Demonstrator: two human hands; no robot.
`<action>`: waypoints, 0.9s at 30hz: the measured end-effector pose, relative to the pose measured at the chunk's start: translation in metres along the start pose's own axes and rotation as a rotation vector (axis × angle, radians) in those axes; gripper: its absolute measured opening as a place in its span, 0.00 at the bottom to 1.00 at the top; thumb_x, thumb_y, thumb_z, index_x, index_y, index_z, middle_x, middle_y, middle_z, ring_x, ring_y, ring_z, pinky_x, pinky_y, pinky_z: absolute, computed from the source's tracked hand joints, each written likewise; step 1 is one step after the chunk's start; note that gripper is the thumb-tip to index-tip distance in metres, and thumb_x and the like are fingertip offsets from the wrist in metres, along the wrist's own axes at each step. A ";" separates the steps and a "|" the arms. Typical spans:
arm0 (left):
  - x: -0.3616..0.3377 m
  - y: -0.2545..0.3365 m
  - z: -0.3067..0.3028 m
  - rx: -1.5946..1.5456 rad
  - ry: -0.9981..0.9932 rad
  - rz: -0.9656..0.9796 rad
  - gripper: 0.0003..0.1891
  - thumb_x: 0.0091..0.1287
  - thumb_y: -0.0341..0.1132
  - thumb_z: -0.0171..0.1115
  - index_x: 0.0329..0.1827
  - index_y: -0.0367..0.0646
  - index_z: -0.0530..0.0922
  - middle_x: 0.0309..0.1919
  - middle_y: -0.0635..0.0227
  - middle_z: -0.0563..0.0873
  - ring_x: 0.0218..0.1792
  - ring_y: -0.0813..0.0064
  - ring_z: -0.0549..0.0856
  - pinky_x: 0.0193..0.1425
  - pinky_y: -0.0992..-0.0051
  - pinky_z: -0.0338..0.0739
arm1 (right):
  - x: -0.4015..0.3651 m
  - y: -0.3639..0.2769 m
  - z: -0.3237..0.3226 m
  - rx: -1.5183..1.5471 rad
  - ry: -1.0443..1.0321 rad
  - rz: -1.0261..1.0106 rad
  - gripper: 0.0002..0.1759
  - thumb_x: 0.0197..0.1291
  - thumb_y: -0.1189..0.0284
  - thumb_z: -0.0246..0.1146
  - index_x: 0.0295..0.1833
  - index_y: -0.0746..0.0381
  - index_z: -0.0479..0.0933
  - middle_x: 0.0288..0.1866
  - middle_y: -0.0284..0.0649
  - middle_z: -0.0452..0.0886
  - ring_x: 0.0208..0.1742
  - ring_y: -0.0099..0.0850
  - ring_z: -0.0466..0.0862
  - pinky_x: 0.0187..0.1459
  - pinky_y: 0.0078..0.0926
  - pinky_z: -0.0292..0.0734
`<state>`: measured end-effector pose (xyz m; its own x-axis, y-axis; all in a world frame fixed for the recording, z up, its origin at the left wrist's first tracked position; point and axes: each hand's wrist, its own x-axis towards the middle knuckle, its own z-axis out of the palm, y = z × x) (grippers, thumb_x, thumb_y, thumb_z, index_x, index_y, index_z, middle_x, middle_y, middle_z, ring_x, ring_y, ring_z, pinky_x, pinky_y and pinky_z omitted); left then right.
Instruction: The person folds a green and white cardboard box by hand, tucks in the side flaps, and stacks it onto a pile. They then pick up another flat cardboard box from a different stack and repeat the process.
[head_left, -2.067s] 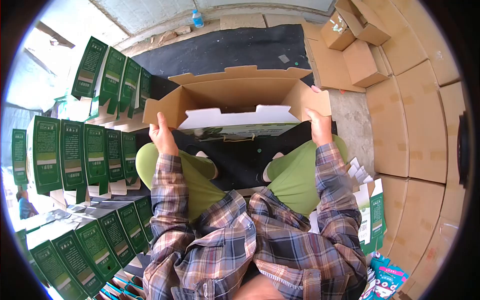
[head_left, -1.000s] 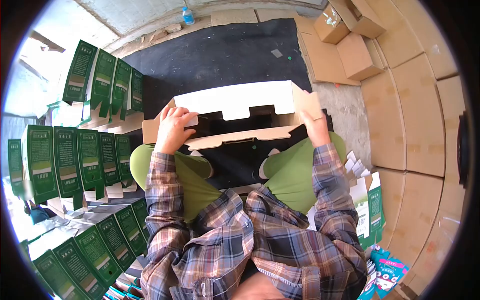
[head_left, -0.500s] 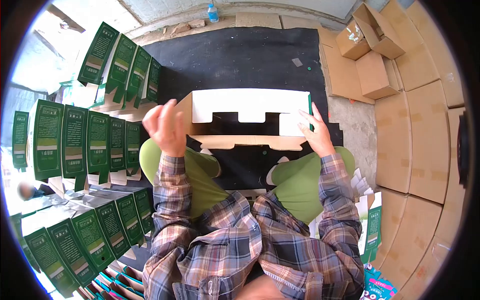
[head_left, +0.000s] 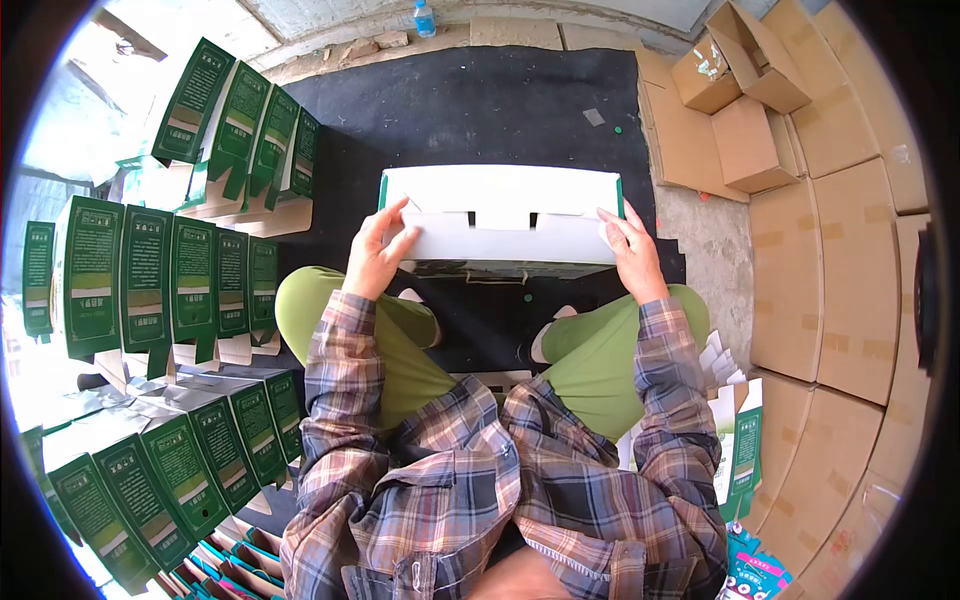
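A white-sided cardboard box (head_left: pixel 500 187) with green edges is held between my two hands above the black floor mat. Its facing side is made of folded white flaps, with two small dark notches between them. My left hand (head_left: pixel 378 252) grips the left end, thumb on the lower flap and fingers at the edge. At the right end, my right hand (head_left: pixel 636 252) holds the corner, its thumb against the white panel. The lower flap has a dark underside strip showing below it. The inside of the box is hidden.
Rows of green printed boxes (head_left: pixel 150 290) stand on the left. Brown cartons (head_left: pixel 785 290) are stacked along the right, with open cartons (head_left: pixel 755 70) at the upper right. A water bottle (head_left: pixel 424 19) stands by the far wall. Another green-and-white box (head_left: pixel 742 450) is near my right elbow.
My left hand has come from beside the box onto its left end. The open left and lower flaps are now folded in, and the facing side is mostly covered.
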<state>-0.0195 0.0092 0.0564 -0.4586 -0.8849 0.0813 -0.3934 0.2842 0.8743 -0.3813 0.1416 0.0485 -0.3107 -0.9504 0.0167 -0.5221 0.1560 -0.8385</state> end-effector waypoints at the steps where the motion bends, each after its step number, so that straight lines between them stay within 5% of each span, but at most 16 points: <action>1: 0.002 0.004 0.009 0.090 0.103 -0.115 0.31 0.56 0.37 0.68 0.65 0.47 0.70 0.52 0.58 0.78 0.53 0.64 0.76 0.62 0.65 0.69 | 0.000 -0.002 0.000 0.076 -0.009 0.067 0.18 0.67 0.62 0.55 0.57 0.58 0.78 0.71 0.45 0.62 0.68 0.36 0.68 0.64 0.29 0.64; 3: 0.003 0.010 0.023 0.048 0.193 -0.079 0.30 0.53 0.30 0.67 0.63 0.48 0.72 0.53 0.63 0.78 0.55 0.62 0.74 0.61 0.63 0.68 | 0.002 0.002 0.004 -0.013 0.029 -0.011 0.18 0.66 0.62 0.56 0.58 0.56 0.77 0.71 0.47 0.62 0.65 0.39 0.71 0.62 0.30 0.67; 5: 0.004 0.016 0.027 0.469 0.263 0.151 0.29 0.53 0.28 0.65 0.62 0.51 0.74 0.55 0.68 0.78 0.58 0.60 0.71 0.61 0.63 0.66 | 0.000 0.004 0.006 -0.102 0.068 -0.084 0.18 0.66 0.62 0.57 0.58 0.54 0.77 0.70 0.48 0.62 0.62 0.42 0.74 0.59 0.31 0.71; 7: 0.005 0.008 0.026 0.523 0.226 0.168 0.27 0.54 0.27 0.63 0.60 0.56 0.75 0.58 0.72 0.76 0.62 0.58 0.67 0.63 0.59 0.64 | -0.006 -0.018 0.007 -0.157 0.075 -0.129 0.22 0.61 0.64 0.62 0.62 0.52 0.74 0.74 0.48 0.56 0.62 0.43 0.74 0.59 0.32 0.71; 8: 0.005 0.004 0.025 0.644 0.154 0.224 0.27 0.55 0.28 0.63 0.60 0.57 0.75 0.60 0.71 0.75 0.64 0.58 0.66 0.62 0.56 0.63 | -0.007 -0.024 0.007 -0.200 0.042 -0.161 0.31 0.53 0.63 0.68 0.65 0.49 0.70 0.76 0.47 0.49 0.63 0.45 0.72 0.61 0.34 0.70; 12: 0.000 0.021 0.027 0.704 -0.005 0.248 0.27 0.54 0.41 0.69 0.60 0.60 0.75 0.62 0.73 0.73 0.67 0.60 0.63 0.61 0.47 0.60 | -0.016 -0.054 0.007 -0.423 -0.067 -0.149 0.40 0.38 0.64 0.76 0.63 0.49 0.72 0.77 0.45 0.48 0.64 0.47 0.68 0.62 0.39 0.69; 16: 0.000 0.025 0.029 0.809 -0.063 0.214 0.32 0.49 0.51 0.72 0.59 0.61 0.76 0.58 0.75 0.76 0.66 0.65 0.65 0.59 0.46 0.61 | -0.013 -0.043 0.010 -0.440 -0.067 -0.159 0.37 0.36 0.67 0.77 0.60 0.50 0.75 0.76 0.44 0.49 0.64 0.47 0.69 0.62 0.41 0.70; 27: 0.000 0.028 0.026 0.841 -0.175 0.192 0.27 0.49 0.51 0.71 0.55 0.60 0.79 0.53 0.82 0.78 0.56 0.69 0.71 0.57 0.50 0.61 | -0.014 -0.050 0.007 -0.478 -0.080 -0.249 0.27 0.40 0.69 0.74 0.51 0.54 0.80 0.73 0.39 0.59 0.58 0.49 0.72 0.59 0.40 0.70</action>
<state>-0.0509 0.0268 0.0686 -0.6654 -0.7444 0.0560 -0.7219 0.6607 0.2056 -0.3457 0.1453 0.0861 -0.0799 -0.9889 0.1254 -0.8808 0.0111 -0.4733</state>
